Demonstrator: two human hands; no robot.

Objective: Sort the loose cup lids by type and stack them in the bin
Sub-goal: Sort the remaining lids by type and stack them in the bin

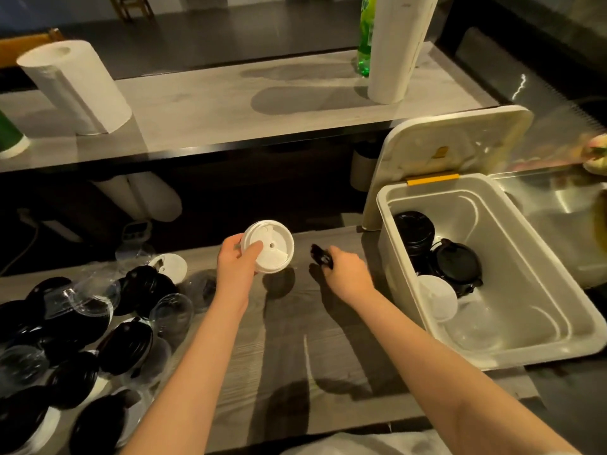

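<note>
A grey wood-grain surface [295, 356] runs across the foreground; behind it sits a higher shelf [230, 103] carrying a paper towel roll [75, 87] at the left and, at the right, a tall white roll [397, 47] just in front of a green bottle [366, 34]. On the right end of the surface stands the white bin [525, 267], its hinged cover [453, 142] tipped up and back; inside, a stack of black lids [414, 231] stands at the far left corner, a second black stack [458, 262] just beside it, a frosted white lid [437, 297] leans nearer, and clear lids [473, 326] lie on the floor of the bin. The pile of loose lids [82, 323] – black and clear ones mixed, overlapping – covers the left of the surface; one white lid lies at its far edge [169, 264]. The left hand [235, 267] holds a white sip lid [272, 246] above the middle of the surface, fingers curled behind the rim and thumb laid across its face. The right hand [348, 270] hovers just left of the bin, fingers closed round a black lid [320, 256] seen edge-on – blurred, so its details are unclear.
</note>
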